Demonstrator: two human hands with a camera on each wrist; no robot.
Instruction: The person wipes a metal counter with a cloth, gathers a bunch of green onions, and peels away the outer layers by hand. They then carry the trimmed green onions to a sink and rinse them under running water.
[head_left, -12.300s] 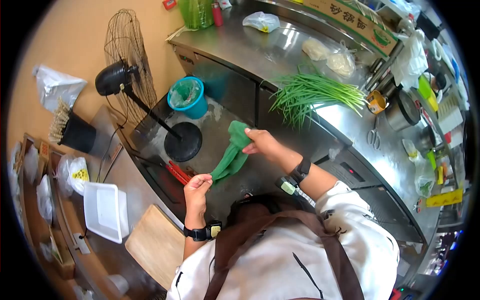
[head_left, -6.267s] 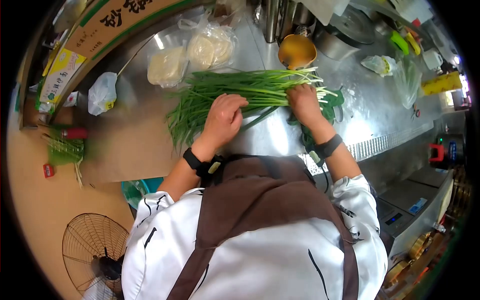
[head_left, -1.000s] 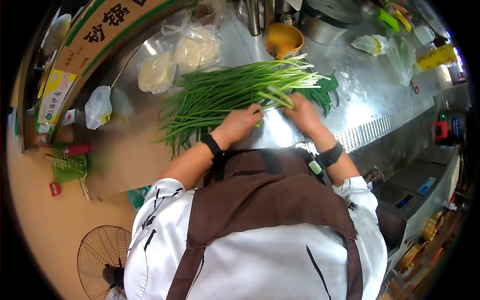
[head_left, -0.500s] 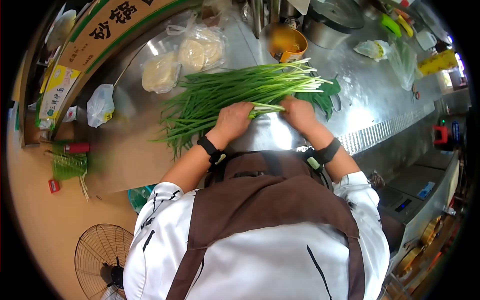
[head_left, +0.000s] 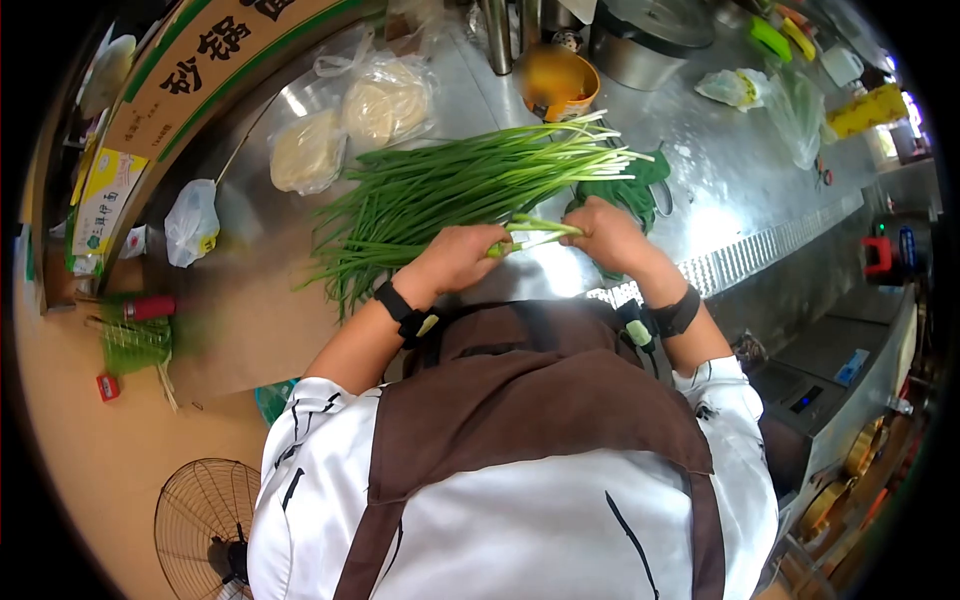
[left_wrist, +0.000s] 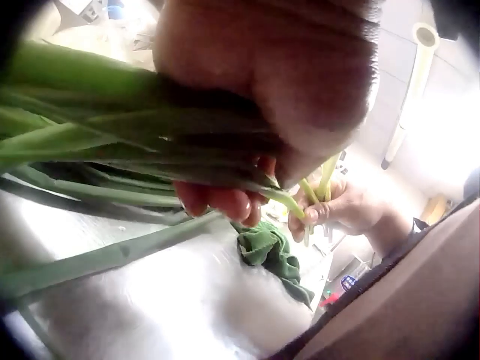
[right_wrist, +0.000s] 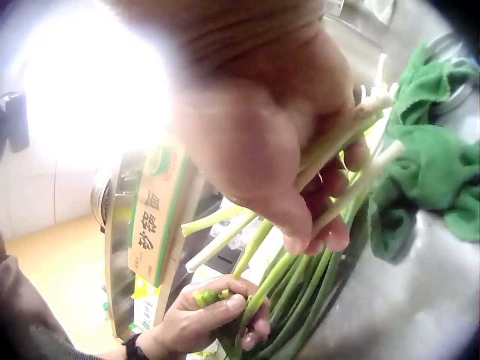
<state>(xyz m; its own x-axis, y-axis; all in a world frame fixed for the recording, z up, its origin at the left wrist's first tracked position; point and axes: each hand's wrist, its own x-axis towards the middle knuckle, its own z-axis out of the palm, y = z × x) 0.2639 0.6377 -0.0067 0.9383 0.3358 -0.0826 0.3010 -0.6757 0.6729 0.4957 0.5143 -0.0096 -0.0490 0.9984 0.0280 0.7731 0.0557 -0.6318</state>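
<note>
A large pile of scallions (head_left: 440, 175) lies across the steel counter, white ends toward the right. My left hand (head_left: 455, 262) grips a few scallions at the near side of the pile; in the left wrist view their green leaves (left_wrist: 112, 142) run out leftward from the fist. Opposite it, my right hand (head_left: 612, 240) pinches pale scallion stems (right_wrist: 341, 139) between thumb and fingers. Stems (head_left: 540, 233) stretch between the two hands. A crumpled green cloth (head_left: 625, 192) lies just behind my right hand, beside the pile's white ends.
Behind the pile are two bags of pale dough rounds (head_left: 390, 100), an orange tin (head_left: 570, 85) and a lidded steel pot (head_left: 645, 50). Scissors (head_left: 662, 195) lie by the cloth. A white plastic bag (head_left: 192, 222) sits at left. A wire fan (head_left: 205, 530) stands behind at lower left.
Earlier both hands held the green cloth near the fan; now it lies on the counter. Over the last second, the right hand lowered its raised stems, met the left hand, then drew slightly apart.
</note>
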